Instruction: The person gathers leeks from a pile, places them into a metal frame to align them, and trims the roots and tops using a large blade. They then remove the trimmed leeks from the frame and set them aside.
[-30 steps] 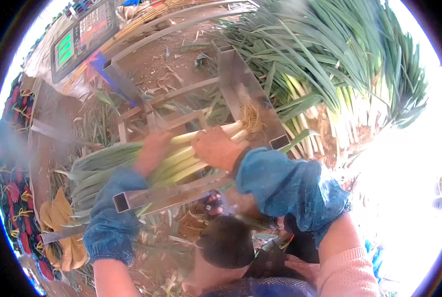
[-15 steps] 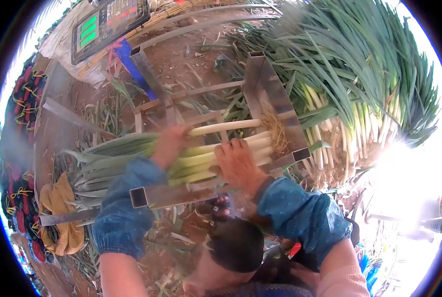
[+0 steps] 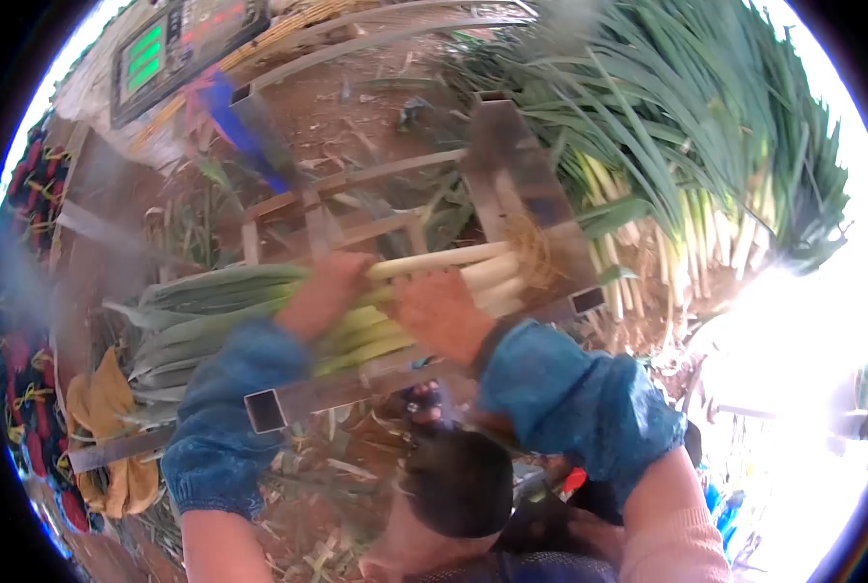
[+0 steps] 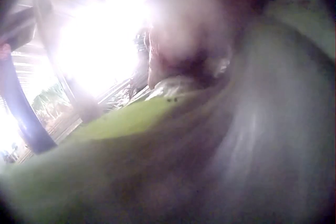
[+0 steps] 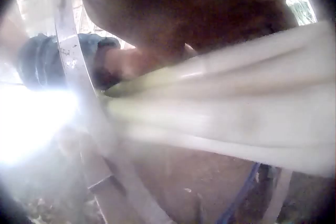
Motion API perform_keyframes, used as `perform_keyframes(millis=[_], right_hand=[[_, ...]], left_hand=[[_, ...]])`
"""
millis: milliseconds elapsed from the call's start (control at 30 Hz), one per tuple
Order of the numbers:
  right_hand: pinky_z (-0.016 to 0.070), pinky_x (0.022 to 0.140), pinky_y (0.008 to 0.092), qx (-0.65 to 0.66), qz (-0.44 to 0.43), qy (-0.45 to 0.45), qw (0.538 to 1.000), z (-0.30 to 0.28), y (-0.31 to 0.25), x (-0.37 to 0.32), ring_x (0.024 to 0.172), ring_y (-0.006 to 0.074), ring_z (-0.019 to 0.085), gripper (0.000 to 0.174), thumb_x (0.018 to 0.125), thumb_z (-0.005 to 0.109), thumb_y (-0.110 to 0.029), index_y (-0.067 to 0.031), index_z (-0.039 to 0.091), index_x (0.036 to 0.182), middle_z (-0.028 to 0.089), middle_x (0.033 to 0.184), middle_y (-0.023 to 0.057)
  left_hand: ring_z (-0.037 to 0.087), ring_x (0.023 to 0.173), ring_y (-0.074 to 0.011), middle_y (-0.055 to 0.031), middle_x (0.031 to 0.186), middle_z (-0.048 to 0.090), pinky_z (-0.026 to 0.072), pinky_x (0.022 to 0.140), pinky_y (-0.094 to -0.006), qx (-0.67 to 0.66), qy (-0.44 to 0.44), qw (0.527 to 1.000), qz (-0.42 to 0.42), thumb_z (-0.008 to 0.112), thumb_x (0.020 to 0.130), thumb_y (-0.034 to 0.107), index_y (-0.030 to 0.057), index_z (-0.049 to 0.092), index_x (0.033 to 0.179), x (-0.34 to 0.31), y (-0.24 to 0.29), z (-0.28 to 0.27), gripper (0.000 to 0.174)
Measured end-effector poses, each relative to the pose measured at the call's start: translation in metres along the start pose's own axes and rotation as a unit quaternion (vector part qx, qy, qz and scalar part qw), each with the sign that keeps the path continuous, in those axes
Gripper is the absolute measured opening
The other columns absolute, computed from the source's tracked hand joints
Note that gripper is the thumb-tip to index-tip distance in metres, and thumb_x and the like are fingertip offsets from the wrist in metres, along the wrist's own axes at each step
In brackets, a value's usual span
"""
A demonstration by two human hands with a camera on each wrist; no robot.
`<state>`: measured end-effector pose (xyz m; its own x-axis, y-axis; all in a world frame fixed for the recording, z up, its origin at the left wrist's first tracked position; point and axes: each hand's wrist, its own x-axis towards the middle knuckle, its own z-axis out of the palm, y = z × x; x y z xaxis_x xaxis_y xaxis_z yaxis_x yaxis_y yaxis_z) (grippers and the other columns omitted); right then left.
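Observation:
A bunch of long green onions (image 3: 492, 272) lies across a metal frame (image 3: 337, 391), roots to the right and leaves to the left. My left hand (image 3: 329, 291) grips the bunch where the white shanks turn green. Close beside it, my right hand (image 3: 439, 309) curls its fingers over the pale shanks. The root tuft (image 3: 531, 251) rests near the frame's right upright plate. In the right wrist view the white shanks (image 5: 236, 108) pass beneath the dark, close-up hand. Green leaf bases (image 4: 131, 121) fill the lower left wrist view, blurred.
A large pile of green onions (image 3: 687, 146) lies at the right. A scale display (image 3: 147, 58) with green digits stands at the upper left. Yellow-brown gloves (image 3: 113, 437) lie at lower left. A person's dark-haired head (image 3: 458, 481) is close below the frame.
Half a second ago the right hand was lower and further right on the shanks; it has moved up and left beside the left hand. The left hand stays on the bunch. The view has shifted slightly.

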<state>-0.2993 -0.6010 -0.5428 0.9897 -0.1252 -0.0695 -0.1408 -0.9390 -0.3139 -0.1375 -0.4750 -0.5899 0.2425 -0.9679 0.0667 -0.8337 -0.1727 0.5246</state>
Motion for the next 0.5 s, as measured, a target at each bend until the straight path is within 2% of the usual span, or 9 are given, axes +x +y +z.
perform_keyframes(millis=[67,133,200,233,300,367,400,433,500], right_hand=[[0.0423,0.078,0.0449,0.018,-0.029,-0.089,0.995,-0.004,0.005,0.004,0.088,0.0284,0.059,0.023,0.084,0.052,-0.025,-0.0083,0.062,0.096,0.062,0.089,0.0090],[0.0449,0.073,0.0437,-0.132,-0.123,0.061,0.982,-0.020,0.000,-0.006,0.093,0.0285,0.055,0.022,0.082,0.053,-0.023,-0.0064,0.062,0.093,0.058,0.100,0.0098],[0.0473,0.071,0.0438,-0.080,-0.132,0.095,0.983,-0.061,0.005,-0.027,0.093,0.0288,0.055,0.021,0.081,0.054,-0.021,-0.0052,0.061,0.093,0.056,0.099,0.0099],[0.0485,0.070,0.0438,-0.053,-0.145,0.115,0.981,-0.084,0.003,-0.036,0.094,0.0289,0.055,0.021,0.080,0.055,-0.020,-0.0046,0.061,0.093,0.055,0.099,0.0100],[0.0464,0.074,0.0416,-0.192,-0.120,0.041,0.973,-0.149,0.031,-0.069,0.084,0.0286,0.056,0.020,0.082,0.057,-0.027,-0.0084,0.062,0.087,0.056,0.093,0.0103],[0.0470,0.076,0.0415,-0.038,-0.020,0.063,0.997,-0.197,0.078,-0.108,0.088,0.0304,0.057,0.024,0.081,0.058,-0.028,-0.0076,0.061,0.093,0.058,0.095,0.0125],[0.0468,0.077,0.0415,-0.053,0.013,0.096,0.994,-0.206,0.110,-0.134,0.089,0.0309,0.057,0.026,0.082,0.058,-0.028,-0.0064,0.060,0.096,0.059,0.096,0.0136],[0.0466,0.077,0.0416,-0.070,0.047,0.128,0.988,-0.206,0.147,-0.165,0.091,0.0313,0.057,0.028,0.082,0.058,-0.027,-0.0053,0.060,0.099,0.059,0.097,0.0147],[0.0468,0.077,0.0403,-0.006,0.212,0.113,0.971,-0.197,0.207,-0.231,0.090,0.0312,0.058,0.026,0.083,0.058,-0.024,-0.0050,0.060,0.101,0.060,0.097,0.0152]], left_hand=[[0.056,0.088,-0.0324,-0.0137,0.091,0.060,0.0438,0.078,-0.0417,0.038,0.067,0.996,0.047,0.053,0.077,0.008,0.0060,0.059,0.103,0.006,0.008,0.004,0.026],[0.057,0.089,-0.0333,-0.0154,0.093,0.061,0.0440,0.078,-0.0429,0.114,0.046,0.991,0.058,0.052,0.079,0.010,0.0053,0.059,0.102,0.009,-0.005,0.014,0.025],[0.056,0.094,-0.0338,-0.0159,0.100,0.061,0.0433,0.082,-0.0444,0.038,0.030,0.997,0.053,0.052,0.080,0.010,0.0034,0.058,0.107,0.009,-0.023,0.024,0.029],[0.055,0.097,-0.0333,-0.0163,0.103,0.060,0.0427,0.085,-0.0436,0.001,0.003,1.000,0.009,0.051,0.080,0.010,0.0032,0.057,0.111,0.010,-0.017,0.018,0.032],[0.054,0.102,-0.0324,-0.0172,0.108,0.059,0.0414,0.090,-0.0418,-0.064,-0.056,0.993,-0.084,0.050,0.081,0.011,0.0029,0.055,0.117,0.010,-0.002,-0.004,0.037],[0.053,0.107,-0.0305,-0.0163,0.115,0.057,0.0395,0.094,-0.0391,-0.137,-0.019,0.987,-0.076,0.049,0.084,0.011,0.0016,0.051,0.122,-0.004,-0.061,0.005,0.040],[0.053,0.109,-0.0295,-0.0158,0.118,0.056,0.0386,0.096,-0.0377,-0.174,-0.002,0.982,-0.074,0.048,0.085,0.011,0.0009,0.050,0.125,-0.004,-0.061,0.004,0.041],[0.051,0.111,-0.0278,-0.0154,0.120,0.055,0.0376,0.097,-0.0364,-0.192,0.021,0.975,-0.107,0.048,0.087,0.013,0.0005,0.049,0.126,-0.006,-0.060,0.003,0.041],[0.048,0.117,-0.0245,-0.0144,0.125,0.053,0.0357,0.100,-0.0339,-0.233,0.067,0.955,-0.173,0.048,0.090,0.015,-0.0005,0.047,0.128,-0.011,-0.013,-0.038,0.041]])
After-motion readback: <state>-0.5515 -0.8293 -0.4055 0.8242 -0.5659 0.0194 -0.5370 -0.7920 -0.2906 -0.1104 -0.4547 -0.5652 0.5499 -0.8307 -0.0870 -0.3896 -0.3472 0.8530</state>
